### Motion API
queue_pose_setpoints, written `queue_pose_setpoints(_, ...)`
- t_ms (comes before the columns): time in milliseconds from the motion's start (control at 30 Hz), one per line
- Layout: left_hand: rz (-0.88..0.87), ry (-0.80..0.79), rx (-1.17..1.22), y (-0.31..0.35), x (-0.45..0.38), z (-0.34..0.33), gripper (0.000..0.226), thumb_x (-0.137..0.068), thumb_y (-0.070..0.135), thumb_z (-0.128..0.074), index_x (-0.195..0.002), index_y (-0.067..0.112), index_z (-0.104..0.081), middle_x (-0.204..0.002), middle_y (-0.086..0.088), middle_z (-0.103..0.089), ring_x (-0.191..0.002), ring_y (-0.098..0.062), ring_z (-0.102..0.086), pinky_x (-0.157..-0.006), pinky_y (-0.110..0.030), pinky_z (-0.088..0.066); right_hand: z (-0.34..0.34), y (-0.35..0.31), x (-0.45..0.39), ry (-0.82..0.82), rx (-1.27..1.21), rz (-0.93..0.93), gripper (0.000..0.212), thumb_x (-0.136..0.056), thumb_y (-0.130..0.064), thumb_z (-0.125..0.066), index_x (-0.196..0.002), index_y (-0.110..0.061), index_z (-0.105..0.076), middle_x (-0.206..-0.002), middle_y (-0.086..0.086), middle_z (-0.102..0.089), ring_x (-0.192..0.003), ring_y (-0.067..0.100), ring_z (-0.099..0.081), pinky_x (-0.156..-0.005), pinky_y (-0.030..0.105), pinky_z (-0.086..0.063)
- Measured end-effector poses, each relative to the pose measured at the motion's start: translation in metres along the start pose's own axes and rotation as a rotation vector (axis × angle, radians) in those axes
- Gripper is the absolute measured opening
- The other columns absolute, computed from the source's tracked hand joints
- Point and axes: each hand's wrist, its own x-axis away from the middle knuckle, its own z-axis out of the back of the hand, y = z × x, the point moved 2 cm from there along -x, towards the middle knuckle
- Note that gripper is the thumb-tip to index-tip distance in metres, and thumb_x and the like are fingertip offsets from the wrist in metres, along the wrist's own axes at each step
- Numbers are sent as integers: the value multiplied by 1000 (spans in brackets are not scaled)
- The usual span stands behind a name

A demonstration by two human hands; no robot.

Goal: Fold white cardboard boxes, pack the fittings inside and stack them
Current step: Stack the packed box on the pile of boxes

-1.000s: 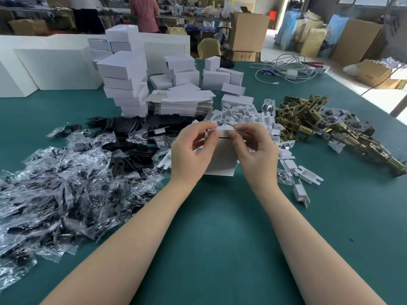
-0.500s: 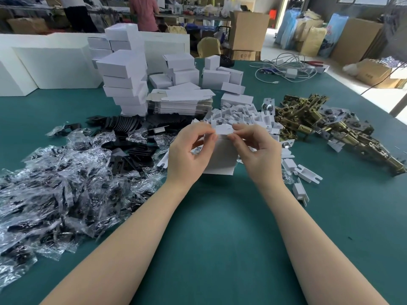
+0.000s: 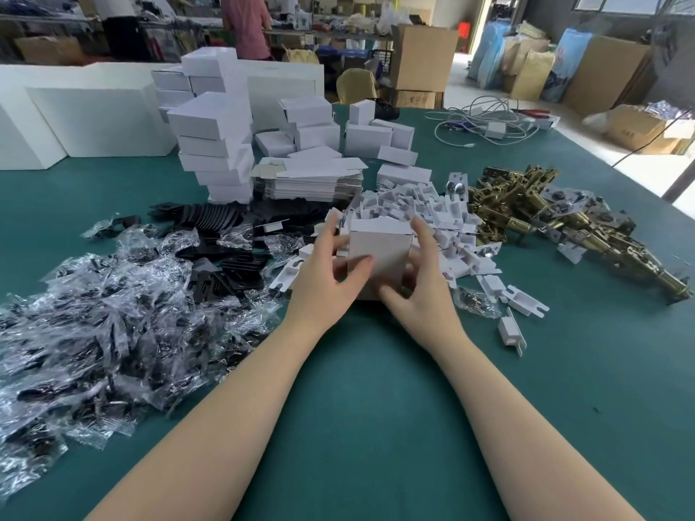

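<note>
A small white cardboard box stands upright on the green table between my hands. My left hand grips its left side, thumb across the front face. My right hand grips its right side, thumb at the lower front. Behind it lie a heap of white folded inserts, a pile of flat box blanks and a leaning stack of finished boxes. Brass latch fittings are heaped to the right.
Black plates in clear plastic bags cover the table's left side. Loose white inserts lie right of my hands. White cables sit at the far right, large foam blocks at the far left. A person stands beyond the table.
My hands have come down from the box's top flap to its sides. The box now stands closed and turned more squarely toward me.
</note>
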Motion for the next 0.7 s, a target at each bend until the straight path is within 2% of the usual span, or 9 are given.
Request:
queue_pose_setpoints(67, 41, -106, -105, -8, -3, 3, 57, -79, 42, -70, -132, 30, -51, -119, 15, -65, -107, -6, -64, -93, -29, -52, -1, 6, 0, -49, 59, -28, 74, -77, -5, -69, -133, -44, -39, -104, -40, -58, -96, -19, -54, -77, 1, -40)
queue_pose_setpoints(133, 33, -164, -176, -10, -3, 5, 54, -78, 38, -75, -126, 33, -51, -120, 14, -64, -108, -3, -60, -92, -21, -48, 0, 5, -1, -34, 54, -45, 68, -74, -5, -70, -117, -50, -43, -102, -49, -53, -96, -22, -53, -75, -2, -38)
queue_pose_setpoints(200, 8, -184, -256, -11, -2, 5, 59, -79, 37, -76, -130, 29, -48, -123, 9, -63, -105, -1, -55, -80, -1, -37, 0, 5, -2, -25, 57, -46, 67, -73, -4, -69, -117, -48, -45, -101, -45, -55, -97, -18, -54, -75, 0, -39)
queue_pose_setpoints(233, 0, -180, -284, -11, -2, 6, 60, -79, 38, -76, -131, 27, -48, -123, 7, -63, -104, -1, -53, -76, 2, -35, -1, 5, -1, -22, 59, -41, 66, -73, -4, -70, -117, -46, -47, -101, -42, -57, -96, -17, -55, -75, 0, -39)
queue_pose_setpoints(400, -26, -116, -251, -6, 5, 6, 52, -80, 43, -72, -123, 42, -42, -109, 27, -56, -99, 7, -53, -79, -4, -40, -1, 8, -1, 11, 60, -8, 60, -75, 0, -70, -104, -49, -49, -97, -39, -59, -91, -12, -58, -72, 2, -41)
queue_pose_setpoints(500, -55, 25, -134, 3, 4, 6, 46, -83, 31, -75, -115, 39, -44, -110, 21, -59, -104, -4, -60, -87, -27, -51, 0, 10, 1, 57, 62, 35, 62, -79, -6, -72, -127, -38, -49, -104, -29, -60, -99, -7, -57, -80, 2, -39)
queue_pose_setpoints(567, -82, 184, 12, 18, 2, 10, 47, -86, 20, -73, -112, 41, -39, -108, 23, -57, -100, 4, -60, -84, -23, -53, 0, 12, 2, 57, 100, 7, 72, -84, -16, -74, -145, -28, -38, -113, -20, -58, -107, -4, -54, -90, 7, -39)
queue_pose_setpoints(633, -168, 354, 167, 41, -5, 23, 47, -91, 15, -67, -118, 38, -36, -114, 21, -54, -104, 8, -59, -83, -13, -51, 0, 14, 2, 48, 122, -18, 71, -87, -23, -72, -147, -28, -35, -115, -13, -59, -108, -1, -54, -95, 17, -42)
queue_pose_setpoints(700, -280, 591, 313, 58, -29, 58, 46, -97, 18, -58, -130, 32, -28, -123, 17, -49, -110, 8, -57, -86, -11, -49, 0, 15, 2, 34, 136, -21, 67, -88, -27, -70, -145, -35, -36, -113, -16, -58, -107, 0, -54, -95, 20, -43)
